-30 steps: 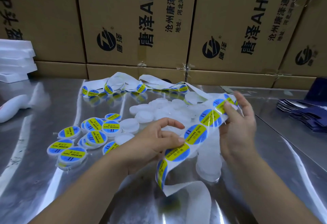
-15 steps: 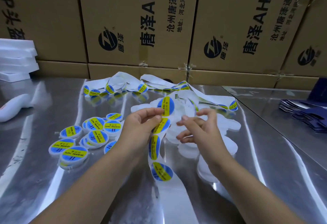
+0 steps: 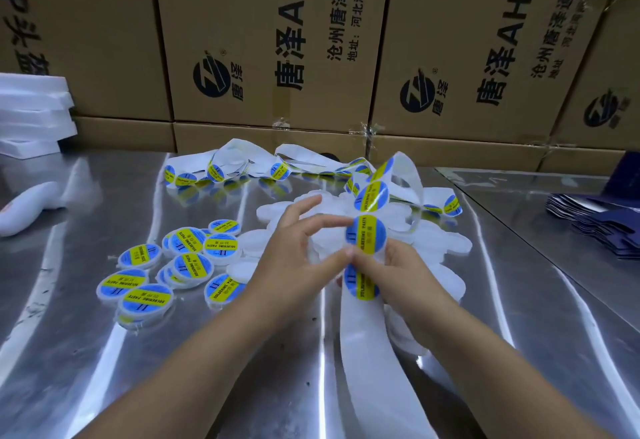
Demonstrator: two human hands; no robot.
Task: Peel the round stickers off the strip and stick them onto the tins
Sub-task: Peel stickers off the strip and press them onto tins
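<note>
Stacked cardboard boxes (image 3: 277,40) are lining the far side of the steel bench (image 3: 242,386). Mid-bench, the left hand (image 3: 294,255) and right hand (image 3: 408,275) are each pinching the strip (image 3: 367,345) in their grip, thumbs meeting just below a round sticker (image 3: 366,234). Bare white tins (image 3: 440,241) are lying beneath, and labelled tins (image 3: 145,291) are sitting to the left.

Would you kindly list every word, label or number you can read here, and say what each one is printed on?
"唐泽 AH4": large print on the cardboard boxes, beside a round logo, cut off above.
"沧州唐泽通信", "地址:河北河间经济": smaller print there, also cut off.
"SOLDERING PASTE": yellow band of each sticker, on the strip and the labelled tins.
"II": blue area of those stickers.
Small characters on the yellow band: too blurred to read.
</note>
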